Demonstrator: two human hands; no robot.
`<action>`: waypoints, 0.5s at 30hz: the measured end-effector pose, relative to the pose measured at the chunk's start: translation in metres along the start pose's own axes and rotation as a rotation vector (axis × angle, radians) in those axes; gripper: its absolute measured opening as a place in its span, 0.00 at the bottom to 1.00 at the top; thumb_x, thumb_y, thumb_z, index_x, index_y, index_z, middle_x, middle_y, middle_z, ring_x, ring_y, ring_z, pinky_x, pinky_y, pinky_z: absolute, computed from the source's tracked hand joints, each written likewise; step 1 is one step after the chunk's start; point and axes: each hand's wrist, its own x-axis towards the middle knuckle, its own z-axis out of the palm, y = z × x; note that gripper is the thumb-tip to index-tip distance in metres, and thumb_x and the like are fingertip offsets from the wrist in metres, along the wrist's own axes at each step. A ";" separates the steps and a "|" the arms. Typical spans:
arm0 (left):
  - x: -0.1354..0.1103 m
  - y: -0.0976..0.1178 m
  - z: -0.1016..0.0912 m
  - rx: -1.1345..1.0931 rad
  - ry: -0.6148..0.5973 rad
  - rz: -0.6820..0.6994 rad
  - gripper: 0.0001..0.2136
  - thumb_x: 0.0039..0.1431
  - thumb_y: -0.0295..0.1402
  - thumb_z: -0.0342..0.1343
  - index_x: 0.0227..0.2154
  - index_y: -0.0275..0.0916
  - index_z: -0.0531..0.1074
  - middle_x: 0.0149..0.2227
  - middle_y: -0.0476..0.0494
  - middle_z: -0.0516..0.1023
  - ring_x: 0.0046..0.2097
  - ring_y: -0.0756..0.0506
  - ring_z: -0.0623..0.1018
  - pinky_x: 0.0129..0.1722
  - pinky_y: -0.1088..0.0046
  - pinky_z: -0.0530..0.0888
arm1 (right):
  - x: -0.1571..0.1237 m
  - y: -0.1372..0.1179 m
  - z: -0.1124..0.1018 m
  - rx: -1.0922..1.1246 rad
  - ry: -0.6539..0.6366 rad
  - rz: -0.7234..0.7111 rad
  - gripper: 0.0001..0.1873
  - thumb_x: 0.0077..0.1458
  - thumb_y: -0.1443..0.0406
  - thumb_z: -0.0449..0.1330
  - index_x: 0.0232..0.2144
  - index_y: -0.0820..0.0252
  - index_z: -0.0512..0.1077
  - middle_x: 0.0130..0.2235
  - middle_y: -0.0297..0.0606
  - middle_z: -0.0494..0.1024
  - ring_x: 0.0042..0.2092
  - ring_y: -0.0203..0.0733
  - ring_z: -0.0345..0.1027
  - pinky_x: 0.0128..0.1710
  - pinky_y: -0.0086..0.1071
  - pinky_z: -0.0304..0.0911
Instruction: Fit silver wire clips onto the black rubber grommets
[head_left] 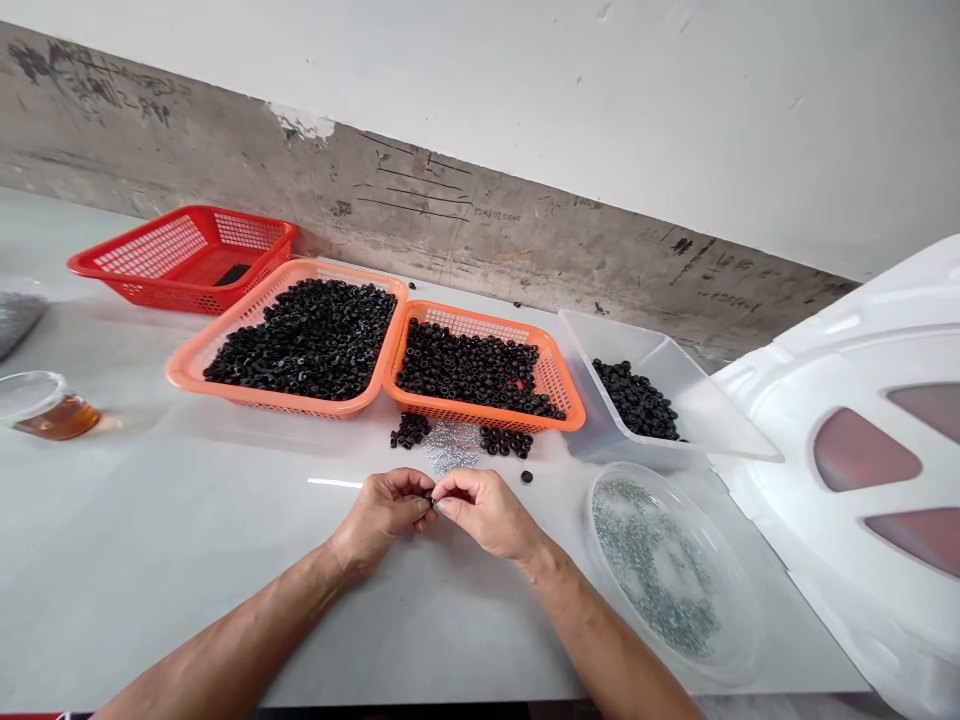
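Head view over a white tabletop: the left hand and right hand met at the fingertips, pressed together and pinching a small black piece, which the fingers mostly hid. Just far of the hands lay a loose heap of silver rings, with a cluster of black pieces on its left and a second cluster on its right. A lone black bead sat near the right hand. Beyond them, a salmon-orange basket held a dense mound of black pieces, and an orange basket touching its right side held a shallower layer. A clear plastic tub to the right held more black pieces. A round clear dish at near right held silver rings. A red basket stood far left, a jar of amber liquid sat at the left edge, and a white moulded plastic shell stood at right, beside the tub and dish.
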 end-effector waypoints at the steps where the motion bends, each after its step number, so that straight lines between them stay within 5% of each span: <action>1: 0.000 0.000 0.000 0.024 0.012 -0.004 0.06 0.47 0.26 0.57 0.30 0.32 0.73 0.22 0.46 0.74 0.25 0.51 0.70 0.26 0.75 0.66 | 0.001 0.002 -0.001 0.015 -0.003 0.016 0.05 0.50 0.70 0.55 0.29 0.61 0.71 0.27 0.33 0.72 0.29 0.33 0.63 0.30 0.27 0.58; 8: -0.001 -0.002 0.001 0.140 0.026 -0.040 0.07 0.46 0.26 0.54 0.31 0.32 0.72 0.20 0.48 0.74 0.22 0.52 0.68 0.25 0.74 0.65 | 0.005 0.013 -0.006 0.172 -0.027 0.051 0.02 0.49 0.69 0.58 0.29 0.62 0.69 0.26 0.30 0.68 0.28 0.31 0.59 0.28 0.26 0.54; 15: 0.001 -0.003 0.002 0.192 0.020 -0.041 0.07 0.47 0.27 0.54 0.30 0.32 0.72 0.21 0.47 0.74 0.22 0.52 0.68 0.25 0.74 0.66 | 0.007 0.017 -0.001 0.024 -0.013 0.063 0.03 0.47 0.70 0.56 0.24 0.62 0.68 0.22 0.28 0.63 0.25 0.30 0.54 0.25 0.25 0.50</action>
